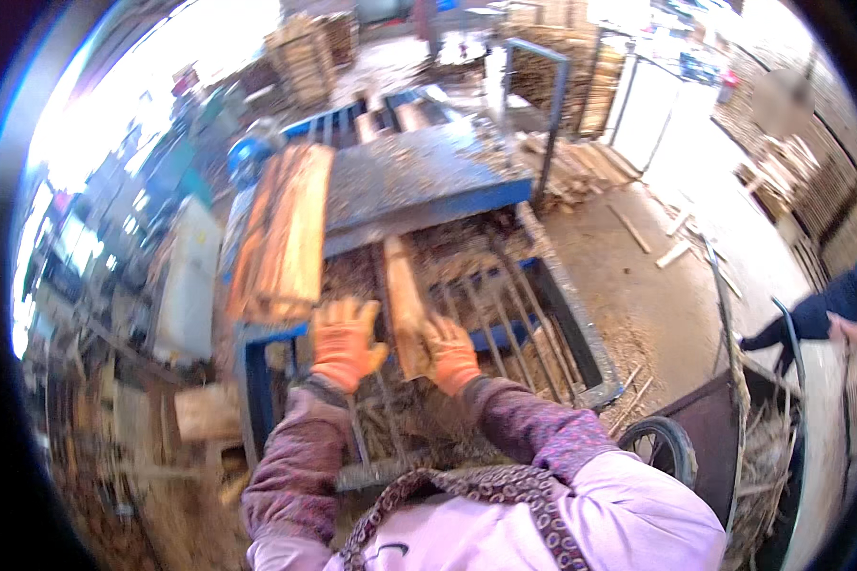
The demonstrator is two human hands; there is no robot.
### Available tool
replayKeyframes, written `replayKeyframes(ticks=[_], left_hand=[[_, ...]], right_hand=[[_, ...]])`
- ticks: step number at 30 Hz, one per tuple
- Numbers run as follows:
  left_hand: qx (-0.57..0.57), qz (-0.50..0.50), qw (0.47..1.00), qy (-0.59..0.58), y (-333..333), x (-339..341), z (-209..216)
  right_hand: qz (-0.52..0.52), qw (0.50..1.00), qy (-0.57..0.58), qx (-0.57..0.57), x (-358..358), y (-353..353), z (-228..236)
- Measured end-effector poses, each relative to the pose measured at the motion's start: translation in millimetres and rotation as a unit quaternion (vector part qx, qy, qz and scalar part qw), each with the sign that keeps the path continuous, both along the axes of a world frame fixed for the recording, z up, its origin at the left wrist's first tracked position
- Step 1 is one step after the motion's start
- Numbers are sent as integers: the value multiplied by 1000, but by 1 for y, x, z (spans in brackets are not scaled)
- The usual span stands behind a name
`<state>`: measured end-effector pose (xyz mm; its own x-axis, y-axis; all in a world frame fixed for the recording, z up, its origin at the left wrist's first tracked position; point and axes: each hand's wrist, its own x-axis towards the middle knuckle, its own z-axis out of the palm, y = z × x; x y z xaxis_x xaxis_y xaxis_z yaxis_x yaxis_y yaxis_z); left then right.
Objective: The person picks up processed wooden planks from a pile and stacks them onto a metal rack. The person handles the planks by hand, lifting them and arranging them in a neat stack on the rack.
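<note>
Both my hands wear orange gloves. My left hand (346, 344) lies palm down with its fingers stretched out and the thumb apart, beside the near end of a pile of boards (284, 233). Whether its fingertips touch that pile I cannot tell. My right hand (452, 355) grips the right edge near the end of a single wooden board (405, 295). This board points away from me, over the bars and in under the blue cover of a machine (409, 181). The picture is slightly blurred.
Metal bars (490, 324) span the machine's blue frame (576, 333). Sawdust and offcuts (674, 252) lie on the floor to the right. A cart with a wheel (659, 449) stands near right, and another person's dark sleeve (809, 309) shows beyond it. Stacked wood (300, 59) stands at the back.
</note>
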<state>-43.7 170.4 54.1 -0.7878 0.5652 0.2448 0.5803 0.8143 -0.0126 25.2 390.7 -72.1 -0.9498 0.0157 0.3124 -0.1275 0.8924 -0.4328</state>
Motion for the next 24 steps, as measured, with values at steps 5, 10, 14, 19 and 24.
replayKeyframes(ticks=[5,10,14,19,24], left_hand=[[-154,81,981,87,-30,-104,5],[-162,99,980,61,-19,-113,30],[-58,156,985,-40,-41,-113,88],[561,15,804,-196,-52,2,60],[570,81,672,-466,-28,177,-58]], right_hand=[[-49,997,55,-19,-16,13,0],[-36,995,-12,-92,16,19,7],[-23,978,-40,-205,37,23,28],[37,771,-118,-625,56,29,37],[105,629,-215,-740,89,12,46]])
